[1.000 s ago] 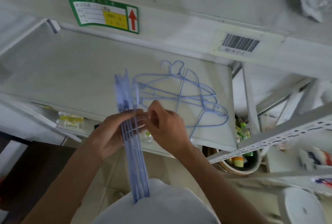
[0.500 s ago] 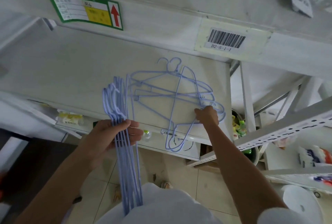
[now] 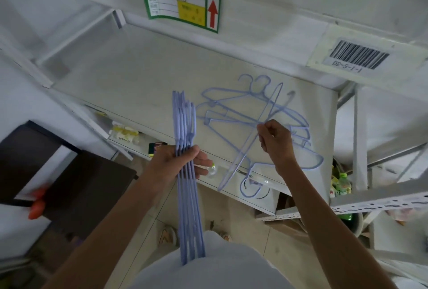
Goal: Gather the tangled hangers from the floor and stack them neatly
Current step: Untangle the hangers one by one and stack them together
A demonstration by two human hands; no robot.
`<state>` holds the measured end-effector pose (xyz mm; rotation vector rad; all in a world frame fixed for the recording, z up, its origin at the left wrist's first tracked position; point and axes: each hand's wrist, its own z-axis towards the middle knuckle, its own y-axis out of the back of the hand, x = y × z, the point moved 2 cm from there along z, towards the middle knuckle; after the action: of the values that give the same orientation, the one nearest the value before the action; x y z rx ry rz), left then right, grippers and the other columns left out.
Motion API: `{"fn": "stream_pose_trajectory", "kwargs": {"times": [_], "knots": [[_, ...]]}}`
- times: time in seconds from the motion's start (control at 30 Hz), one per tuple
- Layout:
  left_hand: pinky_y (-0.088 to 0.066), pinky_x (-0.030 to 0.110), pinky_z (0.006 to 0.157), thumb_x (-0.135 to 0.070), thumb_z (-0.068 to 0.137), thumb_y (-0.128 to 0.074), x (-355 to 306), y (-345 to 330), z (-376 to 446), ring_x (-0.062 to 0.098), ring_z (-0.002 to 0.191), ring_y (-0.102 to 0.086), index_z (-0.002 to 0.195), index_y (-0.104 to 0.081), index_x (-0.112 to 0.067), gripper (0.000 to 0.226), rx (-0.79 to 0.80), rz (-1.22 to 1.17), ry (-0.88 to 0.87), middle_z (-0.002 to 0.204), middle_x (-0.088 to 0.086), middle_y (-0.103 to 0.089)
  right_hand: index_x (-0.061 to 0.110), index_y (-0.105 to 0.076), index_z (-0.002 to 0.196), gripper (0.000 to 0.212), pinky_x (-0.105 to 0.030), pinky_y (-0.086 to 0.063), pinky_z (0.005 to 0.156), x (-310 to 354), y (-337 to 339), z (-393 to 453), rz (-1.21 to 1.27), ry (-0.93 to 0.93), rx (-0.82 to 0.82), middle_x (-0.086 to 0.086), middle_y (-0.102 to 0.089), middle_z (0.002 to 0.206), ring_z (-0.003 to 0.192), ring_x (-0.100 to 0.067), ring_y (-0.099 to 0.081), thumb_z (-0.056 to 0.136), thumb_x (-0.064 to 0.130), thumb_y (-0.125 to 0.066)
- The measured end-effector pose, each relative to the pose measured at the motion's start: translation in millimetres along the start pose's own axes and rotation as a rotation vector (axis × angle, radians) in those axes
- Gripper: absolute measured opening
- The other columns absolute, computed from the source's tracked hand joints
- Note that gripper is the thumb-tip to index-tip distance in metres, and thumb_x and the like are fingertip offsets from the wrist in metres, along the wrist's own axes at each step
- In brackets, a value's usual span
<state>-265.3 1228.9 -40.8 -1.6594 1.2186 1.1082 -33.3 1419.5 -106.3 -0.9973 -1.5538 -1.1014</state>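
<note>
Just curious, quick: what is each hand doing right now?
Left hand: grips the stacked hangers.
Right hand: pinches one tangled hanger.

barcode label (image 3: 361,55) on shelf edge: "D2-5-1-1"; green label (image 3: 183,6): red arrow

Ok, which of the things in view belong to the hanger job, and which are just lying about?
Part of the job:
- stacked hangers, gripped in the left hand
- single hanger, pinched by the right hand
- tangled hangers lying on the shelf

Lying about:
- green label
- barcode sticker
- green bottles, lower right
- dark box, left
</note>
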Motion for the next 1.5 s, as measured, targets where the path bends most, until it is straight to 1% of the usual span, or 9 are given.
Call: {"fn": "stream_pose_trajectory", "kwargs": {"times": [0.23,0.37,0.43,0.57,0.7,0.77,0.9,1.03,1.5], "knots": [[-0.064,0.031,0.081,-0.023,0.104,-0.055,3,11,11,0.027,0.101,-0.078,0.123,-0.071,-0.006,0.030,0.020,0.029,-0.020,0.112,0.012,-0.080,0.025,-0.059,0.074,0.023,-0.024,-0.042,0.052,52,-43,-51,-0.198,0.151,0.151,0.009,-0.059,0.055,0.048,-0.007,-0.047,0.096,0.026,-0.065],[-0.060,0.030,0.083,-0.059,0.085,-0.071,10,13,14,0.011,0.099,-0.078,0.108,-0.080,-0.035,0.035,0.018,0.150,0.046,0.104,-0.005,-0.082,0.022,-0.069,0.094,0.013,-0.036,-0.051,0.057,49,-93,-101,-0.478,0.281,0.223,0.000,-0.069,0.066,0.058,-0.021,-0.062,0.101,0.029,-0.061],[-0.060,0.033,0.085,-0.074,0.070,-0.077,18,19,16,0.012,0.097,-0.078,0.104,-0.082,-0.033,0.054,-0.025,0.216,0.090,0.101,-0.004,-0.083,0.016,-0.069,0.103,0.020,-0.043,-0.053,0.057,47,-121,-126,-0.615,0.410,0.182,-0.007,-0.070,0.072,0.062,-0.030,-0.066,0.105,0.028,-0.054],[-0.045,0.052,0.114,-0.049,0.083,-0.080,30,38,12,0.024,0.123,-0.068,0.119,-0.078,-0.016,0.049,0.049,-0.096,0.111,0.123,0.010,-0.076,0.013,-0.065,0.098,0.025,-0.045,-0.054,0.057,53,-145,-138,-0.660,0.402,0.172,-0.008,-0.069,0.072,0.061,-0.031,-0.065,0.106,0.030,-0.049],[-0.049,0.048,0.112,-0.025,0.092,-0.072,20,48,18,0.030,0.126,-0.066,0.127,-0.071,-0.008,0.038,0.095,-0.335,0.012,0.130,0.017,-0.072,0.005,-0.072,0.099,0.031,-0.049,-0.063,0.086,45,-165,-160,-0.173,-0.237,0.544,-0.014,-0.080,0.089,0.082,-0.033,-0.078,0.102,0.032,-0.059],[-0.056,0.042,0.103,-0.019,0.094,-0.068,11,49,20,0.031,0.128,-0.065,0.133,-0.066,-0.008,0.040,0.177,-0.541,0.023,0.137,0.017,-0.067,0.001,-0.072,0.107,0.029,-0.043,-0.065,0.085,41,-173,-181,0.138,-0.406,0.671,-0.019,-0.080,0.095,0.083,-0.031,-0.079,0.102,0.028,-0.062],[-0.058,0.043,0.099,-0.015,0.100,-0.058,3,54,17,0.035,0.125,-0.066,0.143,-0.058,-0.005,0.044,0.413,-0.650,0.194,0.140,0.025,-0.062,0.008,-0.073,0.112,0.026,-0.039,-0.065,0.073,43,-181,-196,0.344,-0.328,0.745,-0.019,-0.078,0.091,0.072,-0.026,-0.077,0.105,0.029,-0.059],[-0.060,0.038,0.093,-0.012,0.098,-0.061,-4,80,26,0.036,0.120,-0.069,0.131,-0.063,0.007,0.038,0.408,-0.484,0.234,0.132,0.027,-0.067,0.021,-0.078,0.108,0.023,-0.039,-0.065,0.076,46,-193,-207,0.437,-0.381,0.735,-0.016,-0.079,0.091,0.075,-0.026,-0.077,0.104,0.036,-0.060],[-0.053,0.039,0.104,-0.016,0.093,-0.074,11,106,47,0.035,0.138,-0.054,0.139,-0.058,0.005,0.053,0.688,-0.572,0.380,0.148,0.026,-0.055,0.009,-0.077,0.107,0.028,-0.026,-0.062,0.087,39,-205,-245,0.387,-0.419,0.742,-0.008,-0.077,0.097,0.087,-0.011,-0.075,0.108,0.006,-0.050]]}}
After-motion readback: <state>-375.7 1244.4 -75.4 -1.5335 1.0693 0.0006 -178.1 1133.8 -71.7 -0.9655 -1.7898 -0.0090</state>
